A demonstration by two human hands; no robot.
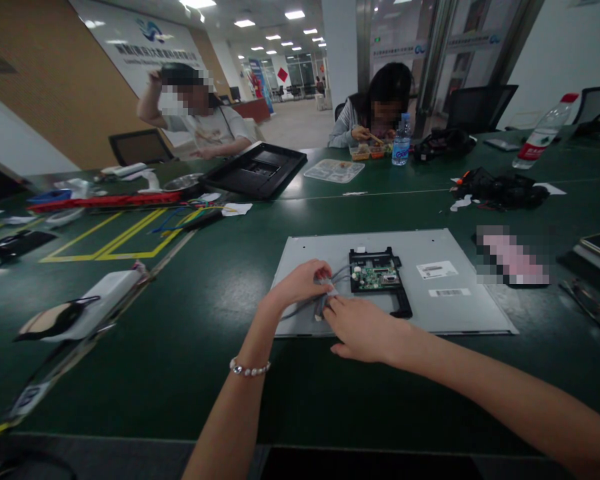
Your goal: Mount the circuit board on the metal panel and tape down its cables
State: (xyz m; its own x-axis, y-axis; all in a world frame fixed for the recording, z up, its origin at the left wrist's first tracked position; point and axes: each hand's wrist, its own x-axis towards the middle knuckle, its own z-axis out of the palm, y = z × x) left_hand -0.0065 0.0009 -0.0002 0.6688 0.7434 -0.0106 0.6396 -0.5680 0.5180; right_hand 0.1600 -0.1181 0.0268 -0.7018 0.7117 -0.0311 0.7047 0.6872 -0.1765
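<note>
A flat grey metal panel lies on the green table. On it sits a black bracket holding a green circuit board. Grey cables run from the board's left side to my hands. My left hand, with a beaded bracelet on the wrist, is closed on the cables and a small whitish piece over them. Just right of it, my right hand has its fingertips pressed together on the same cables, low over the panel. The exact grip of the fingertips is hard to make out.
A black frame lies at the back left, near wires and a red strip. Two people sit across the table. Bottles, a food tray, a black cable bundle and a pink phone are around the panel.
</note>
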